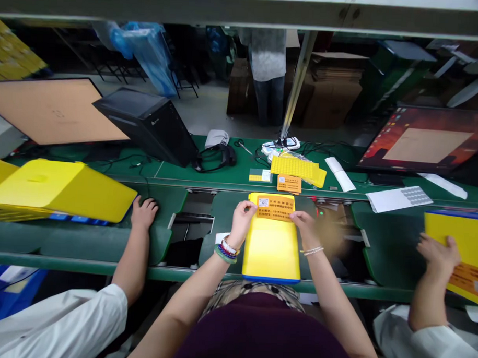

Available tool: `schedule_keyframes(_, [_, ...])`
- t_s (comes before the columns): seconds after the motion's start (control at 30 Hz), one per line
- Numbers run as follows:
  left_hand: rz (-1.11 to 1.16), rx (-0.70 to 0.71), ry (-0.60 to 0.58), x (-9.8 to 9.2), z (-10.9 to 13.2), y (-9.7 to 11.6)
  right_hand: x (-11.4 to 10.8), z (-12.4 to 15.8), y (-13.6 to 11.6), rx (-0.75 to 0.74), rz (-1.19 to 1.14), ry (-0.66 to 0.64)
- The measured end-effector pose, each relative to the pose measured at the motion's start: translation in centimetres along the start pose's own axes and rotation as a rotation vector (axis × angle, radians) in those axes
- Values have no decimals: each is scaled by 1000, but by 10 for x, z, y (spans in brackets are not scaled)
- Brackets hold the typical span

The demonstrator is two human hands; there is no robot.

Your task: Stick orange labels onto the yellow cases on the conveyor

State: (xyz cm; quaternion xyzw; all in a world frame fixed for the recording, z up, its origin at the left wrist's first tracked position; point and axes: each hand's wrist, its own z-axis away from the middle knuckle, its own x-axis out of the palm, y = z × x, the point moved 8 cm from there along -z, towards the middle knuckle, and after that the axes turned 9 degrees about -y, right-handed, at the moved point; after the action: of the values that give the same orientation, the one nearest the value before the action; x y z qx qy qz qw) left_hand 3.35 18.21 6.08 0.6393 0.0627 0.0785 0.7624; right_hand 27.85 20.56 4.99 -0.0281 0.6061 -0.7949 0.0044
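Note:
A yellow box with a blue bottom edge lies in front of me on the green conveyor. An orange label with black print sits across the box's far end. My left hand pinches the label's left edge with curled fingers. My right hand pinches its right edge the same way. Beaded bracelets circle my left wrist and a thin chain my right.
Another person's hand rests by a yellow box on my left; a co-worker's hand holds a yellow box at right. Behind lie yellow sheets, spare orange labels, a black case, a monitor.

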Motion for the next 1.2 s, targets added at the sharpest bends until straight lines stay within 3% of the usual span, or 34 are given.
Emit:
schedule_keyframes(0.13, [19,-21,29,-5,-6,-7,4,-4,-1,2,49,3])
schedule_keyframes(0.27, [51,-27,45,-7,-8,-8,5,4,-22,-30,104,-14])
schedule_keyframes(0.5, [159,-46,-123,22,-16,7,-2,17,-96,-199,323,-108])
schedule_keyframes(0.63, [232,-29,-207,36,-16,18,-5,20,-107,-235,372,-104])
schedule_keyframes(0.83, [216,5,-110,20,-12,18,-4,11,-72,-129,241,-72])
schedule_keyframes(1.07, [-44,-27,-39,0,-14,-12,-2,-11,5,-17,150,-17])
schedule_keyframes(1.2, [-188,-23,-16,-4,-15,-23,-7,-15,24,-4,177,20])
